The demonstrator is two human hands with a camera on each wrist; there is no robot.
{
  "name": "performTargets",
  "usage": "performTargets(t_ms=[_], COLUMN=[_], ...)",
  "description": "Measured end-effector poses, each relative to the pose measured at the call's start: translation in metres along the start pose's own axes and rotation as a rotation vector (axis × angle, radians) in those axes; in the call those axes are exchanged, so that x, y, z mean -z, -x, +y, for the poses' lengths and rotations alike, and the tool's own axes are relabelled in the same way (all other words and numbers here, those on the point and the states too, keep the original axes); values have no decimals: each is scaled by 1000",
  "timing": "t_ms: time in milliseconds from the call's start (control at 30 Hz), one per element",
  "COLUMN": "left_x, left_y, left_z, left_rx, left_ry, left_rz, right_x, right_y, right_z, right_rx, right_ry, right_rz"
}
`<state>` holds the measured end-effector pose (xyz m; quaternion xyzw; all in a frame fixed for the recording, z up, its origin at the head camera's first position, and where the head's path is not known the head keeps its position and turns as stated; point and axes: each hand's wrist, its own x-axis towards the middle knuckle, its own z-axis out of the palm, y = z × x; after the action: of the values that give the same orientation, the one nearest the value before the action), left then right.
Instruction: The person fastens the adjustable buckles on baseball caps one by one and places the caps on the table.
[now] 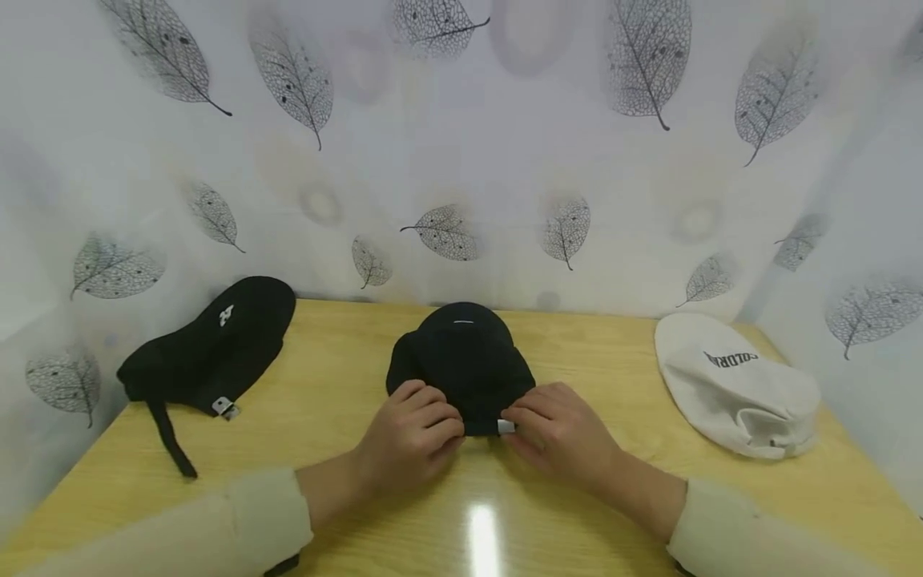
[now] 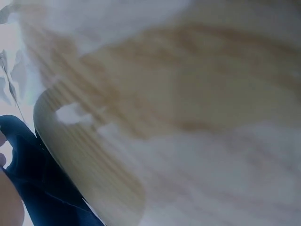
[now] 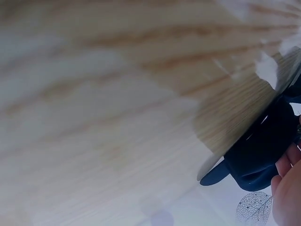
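Right hand (image 1: pixel 566 433) pinching cap (image 1: pixel 469 369), white hat (image 1: pixel 714 385) seemingly head view only

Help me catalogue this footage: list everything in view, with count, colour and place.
Middle cap: 1, black, centre of the table
White tag: 1, white, near edge of the middle cap
Left cap: 1, black with a white mark, left side
Strap: 1, black, hanging off the left cap
Pale cap: 1, off-white with dark lettering, right side
Table: 1, yellow wood, under the caps
Backdrop: pieces uncountable, whitish with dark leaf prints, behind and both sides
Left hand: 1, bare, gripping the middle cap's near edge
Right hand: 1, bare, pinching beside the tag
Sleeves: 2, pale, on both forearms
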<state>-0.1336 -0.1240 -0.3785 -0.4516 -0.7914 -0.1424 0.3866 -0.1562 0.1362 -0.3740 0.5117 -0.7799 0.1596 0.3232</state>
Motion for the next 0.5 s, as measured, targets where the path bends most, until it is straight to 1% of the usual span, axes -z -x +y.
performTargets(t_ms=[67, 133, 200, 367, 500], left_x=[-1, -1, 0, -1, -2], left_y=[3, 2, 2, 0, 3], left_z=[5, 8, 7, 5, 7], left_rx=[15, 23, 24, 9, 2], left_ry=[14, 24, 24, 21, 26], left_rz=[-19, -26, -34, -29, -28], right_x=[0, 1, 1, 1, -2], right_y=[4, 4, 2, -1, 2], right_z=[-5, -7, -7, -6, -8], right_rx=[-6, -9, -7, -13, -10], right_ry=[-13, -24, -33, -51, -69], right_rz=[-3, -4, 1, -13, -14])
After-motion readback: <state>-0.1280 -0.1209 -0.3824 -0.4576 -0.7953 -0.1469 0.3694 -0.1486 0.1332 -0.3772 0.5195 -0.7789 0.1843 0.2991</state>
